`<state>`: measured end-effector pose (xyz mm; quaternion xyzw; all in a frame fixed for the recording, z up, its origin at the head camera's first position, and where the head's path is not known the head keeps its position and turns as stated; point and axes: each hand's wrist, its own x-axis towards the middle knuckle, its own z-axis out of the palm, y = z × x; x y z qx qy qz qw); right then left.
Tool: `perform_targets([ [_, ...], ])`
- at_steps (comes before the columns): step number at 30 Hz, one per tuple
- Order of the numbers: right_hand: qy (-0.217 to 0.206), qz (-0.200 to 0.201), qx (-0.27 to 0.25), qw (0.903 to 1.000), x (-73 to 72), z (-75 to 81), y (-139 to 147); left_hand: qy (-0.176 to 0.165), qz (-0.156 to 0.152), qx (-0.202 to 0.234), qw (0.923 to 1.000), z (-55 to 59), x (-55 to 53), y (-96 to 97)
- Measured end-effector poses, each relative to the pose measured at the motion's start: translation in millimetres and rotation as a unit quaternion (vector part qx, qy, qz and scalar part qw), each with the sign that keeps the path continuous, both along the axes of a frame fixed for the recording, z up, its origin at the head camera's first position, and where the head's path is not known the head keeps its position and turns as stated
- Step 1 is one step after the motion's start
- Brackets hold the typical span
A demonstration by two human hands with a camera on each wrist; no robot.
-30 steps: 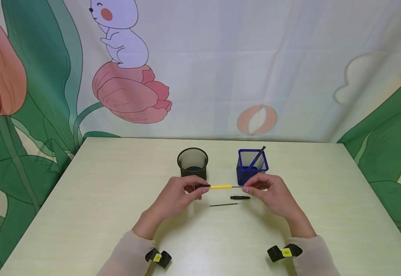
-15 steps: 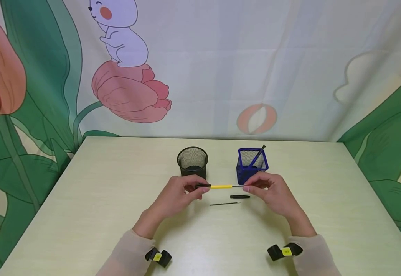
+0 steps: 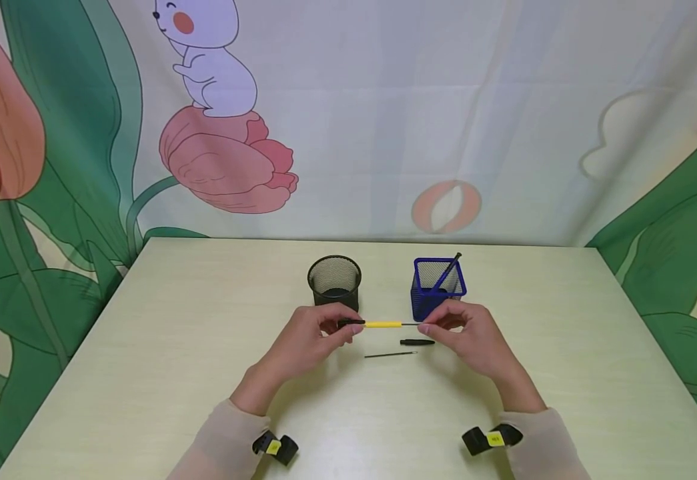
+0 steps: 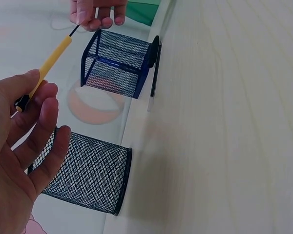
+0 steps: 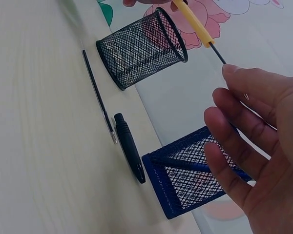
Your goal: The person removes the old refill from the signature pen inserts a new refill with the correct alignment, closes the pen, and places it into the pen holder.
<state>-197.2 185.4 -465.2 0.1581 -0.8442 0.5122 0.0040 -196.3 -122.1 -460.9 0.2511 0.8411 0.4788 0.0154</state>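
My left hand [image 3: 318,337] pinches the black clip end of a yellow pen barrel [image 3: 382,325], held level above the table. At the barrel's other end a thin dark pen refill [image 5: 218,53] sticks out. Its far tip is pinched between thumb and forefinger of my right hand [image 3: 471,337]. Below, on the table, lie a black pen barrel piece [image 3: 417,343] and a second pen refill [image 3: 390,355], side by side and apart in the right wrist view.
A round black mesh pen holder [image 3: 335,280] stands behind my left hand. Behind my right hand is a square blue mesh pen holder [image 3: 420,303] with a dark pen [image 3: 449,270] leaning in it. A printed curtain [image 3: 354,133] hangs behind the table [image 3: 174,333].
My right hand has shifted slightly left toward the yellow barrel, and a little less of the refill shows between them. My left hand stays nearly still.
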Motion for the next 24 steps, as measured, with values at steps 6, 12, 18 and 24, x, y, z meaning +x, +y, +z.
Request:
perform_targets([
  [6, 0.006, 0.012, 0.0, 0.9999, -0.2, 0.5, 0.4, -0.002, 0.006, 0.005, 1.0, -1.1, -0.6, 1.5],
  [12, 0.012, 0.021, 0.009, 0.9997, 0.7, 0.9, -1.4, -0.001, 0.011, 0.003, 0.9999, -1.0, 0.1, 3.5],
  [18, 0.026, 0.032, 0.0, 0.9992, 1.7, 0.7, -5.4, 0.007, 0.013, 0.003, 0.9999, -0.2, 1.5, 5.8],
  [24, 0.036, 0.033, -0.006, 0.9988, 2.2, 1.0, -5.5, 0.012, 0.015, 0.006, 0.9998, -0.2, 1.9, 6.0],
])
